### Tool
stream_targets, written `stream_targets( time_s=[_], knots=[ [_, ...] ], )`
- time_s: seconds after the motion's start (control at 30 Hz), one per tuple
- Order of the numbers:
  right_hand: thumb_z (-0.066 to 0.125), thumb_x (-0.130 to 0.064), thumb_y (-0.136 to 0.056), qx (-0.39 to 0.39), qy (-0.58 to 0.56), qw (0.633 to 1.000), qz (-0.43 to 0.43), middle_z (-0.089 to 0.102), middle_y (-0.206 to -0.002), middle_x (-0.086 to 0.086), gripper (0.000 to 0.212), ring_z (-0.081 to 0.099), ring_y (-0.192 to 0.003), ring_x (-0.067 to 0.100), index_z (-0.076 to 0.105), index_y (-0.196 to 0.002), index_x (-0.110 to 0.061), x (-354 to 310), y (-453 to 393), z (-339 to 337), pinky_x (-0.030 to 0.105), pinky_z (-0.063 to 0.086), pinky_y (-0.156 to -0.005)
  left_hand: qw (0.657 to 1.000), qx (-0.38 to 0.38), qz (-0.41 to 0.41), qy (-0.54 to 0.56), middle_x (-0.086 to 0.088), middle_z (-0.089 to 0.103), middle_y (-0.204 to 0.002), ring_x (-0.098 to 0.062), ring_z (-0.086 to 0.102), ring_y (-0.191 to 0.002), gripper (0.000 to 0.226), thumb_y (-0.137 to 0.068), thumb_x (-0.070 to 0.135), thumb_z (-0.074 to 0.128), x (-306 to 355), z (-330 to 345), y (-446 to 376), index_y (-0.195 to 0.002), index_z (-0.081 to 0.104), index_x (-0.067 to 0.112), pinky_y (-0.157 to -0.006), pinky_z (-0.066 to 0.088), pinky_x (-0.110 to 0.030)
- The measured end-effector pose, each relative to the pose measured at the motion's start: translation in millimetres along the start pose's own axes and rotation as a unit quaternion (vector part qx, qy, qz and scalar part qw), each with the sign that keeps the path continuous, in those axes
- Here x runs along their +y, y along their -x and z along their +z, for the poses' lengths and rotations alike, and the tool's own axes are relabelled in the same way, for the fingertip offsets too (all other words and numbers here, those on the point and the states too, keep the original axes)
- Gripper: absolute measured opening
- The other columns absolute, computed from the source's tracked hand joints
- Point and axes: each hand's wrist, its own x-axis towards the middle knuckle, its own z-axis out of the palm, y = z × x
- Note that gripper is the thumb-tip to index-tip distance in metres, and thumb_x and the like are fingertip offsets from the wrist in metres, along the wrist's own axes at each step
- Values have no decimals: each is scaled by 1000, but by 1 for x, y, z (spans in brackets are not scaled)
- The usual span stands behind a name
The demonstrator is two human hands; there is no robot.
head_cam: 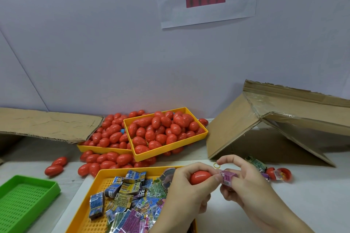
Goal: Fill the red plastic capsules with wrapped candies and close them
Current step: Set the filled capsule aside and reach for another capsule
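My left hand (186, 189) grips a red plastic capsule (199, 177) over the right end of the near yellow tray (91, 195), which holds several wrapped candies (121, 195). My right hand (244, 183) pinches a pink wrapped candy (227, 177) right at the capsule's end. Whether the capsule is closed there is hidden by my fingers. Behind, a yellow tray (200, 135) is heaped with red capsules (162, 130), and a second yellow tray (98, 149) sits to its left with more.
Loose red capsules (55, 166) lie on the white table. A green perforated tray (37, 185) sits at the near left. An opened capsule with candy (280, 174) lies right of my hands. Flattened cardboard (47, 125) lies at left; a tilted cardboard box (265, 125) stands at right.
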Motion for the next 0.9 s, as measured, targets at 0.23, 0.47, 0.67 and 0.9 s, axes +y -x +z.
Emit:
stream_targets(
  time_s=[0.23, 0.47, 0.67, 0.9],
  knots=[
    [69, -2, -86, -12, -23, 1000, 12, 72, -82, 12, 25, 66, -63, 18, 67, -101, -21, -2, 1, -1, 30, 52, -60, 993, -24, -46, 110, -4, 52, -64, -11, 42, -44, 14, -65, 24, 78, 1, -3, -4, -72, 73, 13, -37, 29, -15],
    [87, -23, -60, -60, -107, 992, -2, 70, -100, 13, 39, 64, -92, 24, 73, -95, -32, -5, 4, -6, 34, 51, -71, 985, -10, -59, 160, -5, 50, -61, -11, 39, -43, 11, -65, 20, 74, 1, -4, -6, -63, 70, 11, -36, 25, -13],
    [75, -5, -77, 75, 35, 975, -207, 69, -78, -3, 22, 65, -80, 10, 73, -84, -26, -6, 8, -5, 16, 53, -64, 983, 21, -57, 176, -4, 49, -61, -10, 36, -43, 14, -65, 13, 84, 2, -4, -6, -62, 70, 12, -35, 23, -13],
    [51, -8, -80, 82, 61, 930, -354, 71, -70, 4, 27, 64, -68, 14, 76, -82, -18, -6, 17, -3, 14, 49, -57, 975, 71, -58, 204, -7, 49, -62, -12, 36, -44, 15, -84, 7, 69, 4, -5, -8, -70, 72, 6, -36, 22, -14]
  ],
)
